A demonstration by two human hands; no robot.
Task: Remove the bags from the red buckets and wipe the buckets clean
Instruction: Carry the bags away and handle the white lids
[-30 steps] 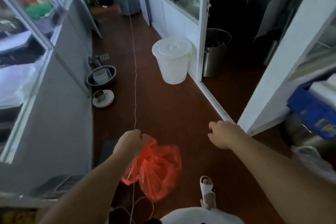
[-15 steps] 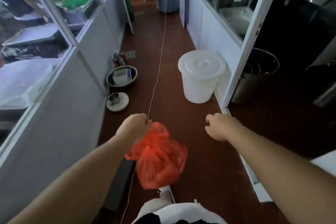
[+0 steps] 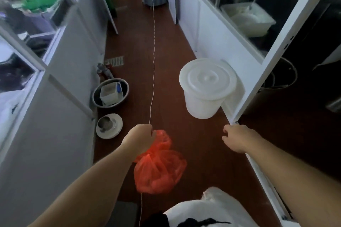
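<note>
A crumpled red plastic bag point(image 3: 158, 169) hangs from my left hand point(image 3: 139, 139), whose fingers are curled round its gathered top. A thin white cord point(image 3: 153, 60) also runs through that fist and stretches away down the corridor. My right hand point(image 3: 238, 138) is out in front at the same height, fingers loosely curled, holding nothing, close to the white door frame point(image 3: 258, 75). No red bucket is in view.
A narrow corridor with a dark red floor runs ahead between white partition walls. A lidded white bucket point(image 3: 206, 88) stands right, by the doorway. A metal basin point(image 3: 110, 93) holding a white box and a small metal cup on a plate point(image 3: 109, 125) sit left. A steel pot point(image 3: 280, 77) stands behind the door frame.
I have walked forward along the corridor; the white bucket, basin and plate are nearer. The bag swings below my left hand. My right hand stays empty.
</note>
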